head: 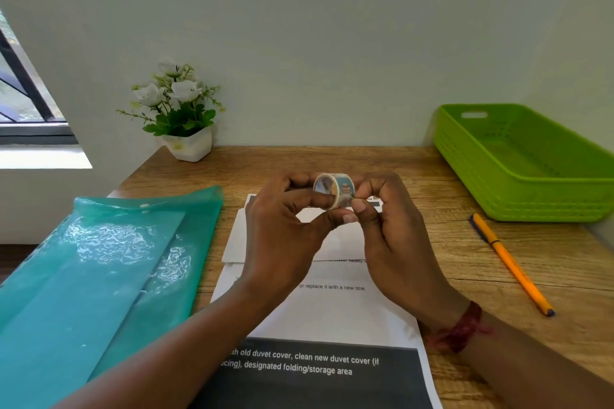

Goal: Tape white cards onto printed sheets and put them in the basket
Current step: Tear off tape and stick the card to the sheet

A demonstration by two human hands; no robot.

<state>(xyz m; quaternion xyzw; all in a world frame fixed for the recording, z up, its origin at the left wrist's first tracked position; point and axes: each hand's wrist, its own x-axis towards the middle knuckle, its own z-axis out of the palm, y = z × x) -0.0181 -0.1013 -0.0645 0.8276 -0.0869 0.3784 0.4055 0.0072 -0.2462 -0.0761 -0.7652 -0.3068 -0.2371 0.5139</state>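
Observation:
A small roll of patterned tape [335,190] is held above the desk between both hands. My left hand [282,232] grips the roll with thumb and fingers. My right hand [388,229] pinches at the roll's lower edge with thumb and forefinger. Below them lies a printed sheet [332,319] with black text and a dark band near me. A white card [239,242] lies on the sheet's far part, mostly hidden by my hands. The green basket [531,189] stands at the back right, with nothing seen inside.
A teal plastic folder [99,276] covers the desk's left side. An orange pen [511,262] lies right of the sheet, in front of the basket. A white flower pot [189,143] stands at the back by the wall. The wooden desk [465,252] ends at a wall behind.

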